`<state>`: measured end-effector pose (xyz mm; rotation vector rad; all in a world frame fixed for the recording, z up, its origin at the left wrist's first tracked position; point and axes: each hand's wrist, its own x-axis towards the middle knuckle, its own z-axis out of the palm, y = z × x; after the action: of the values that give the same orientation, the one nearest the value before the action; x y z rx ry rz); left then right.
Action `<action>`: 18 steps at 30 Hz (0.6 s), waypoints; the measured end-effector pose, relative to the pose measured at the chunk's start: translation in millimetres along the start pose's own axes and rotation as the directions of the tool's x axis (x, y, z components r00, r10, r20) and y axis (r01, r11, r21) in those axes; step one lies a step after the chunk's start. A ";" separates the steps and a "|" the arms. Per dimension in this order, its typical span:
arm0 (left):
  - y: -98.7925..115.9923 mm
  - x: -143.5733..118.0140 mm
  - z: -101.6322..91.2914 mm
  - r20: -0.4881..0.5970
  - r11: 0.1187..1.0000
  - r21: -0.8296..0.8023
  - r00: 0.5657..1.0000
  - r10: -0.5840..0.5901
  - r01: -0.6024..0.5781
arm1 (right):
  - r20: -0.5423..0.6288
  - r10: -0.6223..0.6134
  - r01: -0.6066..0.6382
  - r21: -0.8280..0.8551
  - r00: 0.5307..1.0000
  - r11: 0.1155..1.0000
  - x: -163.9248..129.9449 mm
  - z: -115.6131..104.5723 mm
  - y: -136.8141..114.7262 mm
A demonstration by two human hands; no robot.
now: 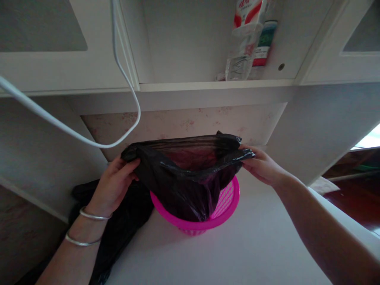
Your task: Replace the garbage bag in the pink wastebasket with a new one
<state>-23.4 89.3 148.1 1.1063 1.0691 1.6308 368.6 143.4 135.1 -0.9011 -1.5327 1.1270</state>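
Observation:
A black plastic bag (184, 188) is stretched between my two hands, its mouth spread wide. My left hand (114, 182) pinches the left edge of the bag's mouth, thumb on the near side. On the other side, my right hand (258, 163) grips the right edge between thumb and fingers. The lower part of the bag hangs into a bright pink plastic basket (230, 206) with lattice walls. The bag's rim is above the basket's rim, not folded over it. Part of the basket's back is hidden behind the bag.
The basket stands on a white tabletop (237, 253). More black plastic (127, 225) lies behind my left forearm. A white cable (74, 132) loops down at upper left. Above, a cabinet shelf (178, 88) holds a clear plastic bottle (242, 59) and other packages.

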 end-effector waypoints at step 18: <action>39.3 12.2 21.7 0.062 0.969 0.212 0.988 -0.144 0.128 | -0.179 0.206 -0.215 -0.035 0.962 0.976 7.6 8.1 -44.7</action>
<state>-12.8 94.8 193.0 1.1933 1.2578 1.3806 358.5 135.7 179.4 -1.1907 -1.3524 1.1275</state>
